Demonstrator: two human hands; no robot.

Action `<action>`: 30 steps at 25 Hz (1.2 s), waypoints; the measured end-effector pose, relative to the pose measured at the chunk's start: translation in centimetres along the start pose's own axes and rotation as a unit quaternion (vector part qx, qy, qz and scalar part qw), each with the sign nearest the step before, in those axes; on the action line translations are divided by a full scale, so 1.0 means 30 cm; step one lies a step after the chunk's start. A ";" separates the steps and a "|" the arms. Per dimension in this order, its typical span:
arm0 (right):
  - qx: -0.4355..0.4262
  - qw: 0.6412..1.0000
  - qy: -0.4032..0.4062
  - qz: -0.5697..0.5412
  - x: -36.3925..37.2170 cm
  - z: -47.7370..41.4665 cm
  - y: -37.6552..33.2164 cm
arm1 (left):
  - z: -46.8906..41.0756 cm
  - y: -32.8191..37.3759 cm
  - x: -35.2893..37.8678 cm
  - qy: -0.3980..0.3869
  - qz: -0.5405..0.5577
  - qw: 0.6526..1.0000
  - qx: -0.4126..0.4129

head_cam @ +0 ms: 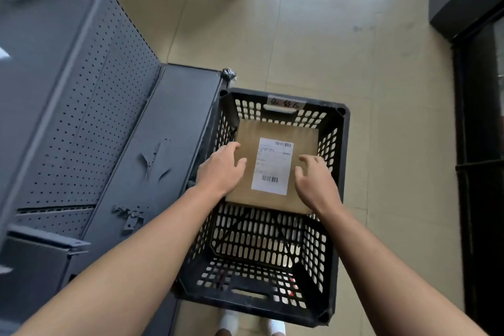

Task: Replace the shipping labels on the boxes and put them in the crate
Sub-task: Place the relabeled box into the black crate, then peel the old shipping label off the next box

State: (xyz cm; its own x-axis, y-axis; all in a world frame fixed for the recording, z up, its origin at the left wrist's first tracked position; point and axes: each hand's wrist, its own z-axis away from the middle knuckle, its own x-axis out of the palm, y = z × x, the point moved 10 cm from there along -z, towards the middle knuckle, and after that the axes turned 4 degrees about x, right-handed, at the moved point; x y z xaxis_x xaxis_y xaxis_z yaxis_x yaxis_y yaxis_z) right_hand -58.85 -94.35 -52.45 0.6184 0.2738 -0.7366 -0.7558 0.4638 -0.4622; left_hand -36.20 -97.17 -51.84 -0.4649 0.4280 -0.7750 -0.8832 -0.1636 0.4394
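A grey perforated metal shelf unit [90,128] is filling the left of the frame, its flat base shelf running down toward the lower left. Just right of it, in the centre, a black slotted plastic crate [336,199] is standing on the beige tiled floor [354,49]. A flat brown cardboard box [302,142] is lying in the far half of the crate, white shipping label [272,165] facing up. The left hand [222,169] is resting on the box's left edge, fingers spread flat rather than clamped. The right hand [313,180] is hovering at the box's right side, fingers curled loosely and apart; whether it is touching the cardboard cannot be told. White shoes [231,322] are showing at the bottom edge.
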 end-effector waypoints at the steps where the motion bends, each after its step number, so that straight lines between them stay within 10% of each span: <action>1: -0.016 1.000 0.008 0.012 -0.052 0.015 -0.049 | 0.013 0.047 -0.071 0.015 -0.015 1.000 0.013; 16: -0.332 0.916 0.196 0.113 -1.024 0.716 -1.097 | 0.831 0.300 -1.417 0.323 -0.088 0.942 0.015; 30: -0.690 0.716 0.066 0.084 -0.509 2.199 -1.929 | 2.624 -0.440 -1.705 0.581 -0.049 0.757 -0.293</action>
State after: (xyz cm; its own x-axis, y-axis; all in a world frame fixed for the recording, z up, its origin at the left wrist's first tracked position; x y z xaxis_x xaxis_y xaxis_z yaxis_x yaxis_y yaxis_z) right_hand -10.36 -69.80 18.12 0.5371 0.1041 -0.8371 -0.3660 -0.8653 -0.3424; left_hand 4.04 -46.93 17.75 0.1662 -0.5525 -0.8168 -0.6343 -0.6941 0.3404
